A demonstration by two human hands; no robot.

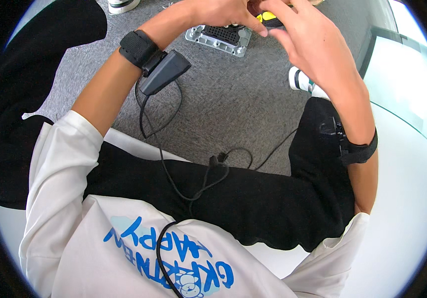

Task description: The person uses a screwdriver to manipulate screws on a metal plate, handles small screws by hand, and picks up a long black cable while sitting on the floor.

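Two hands meet at the far edge: the left hand and right hand both pinch a small yellow-and-black tool above a grey metal plate. A slipped pinch could drop it onto the carpet.

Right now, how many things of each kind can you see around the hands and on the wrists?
Hands: 2, left hand and right hand
Black wrist straps: 2
Grey metal plate with holes: 1
Yellow and black tool: 1
White shoes: 2
Total: 8
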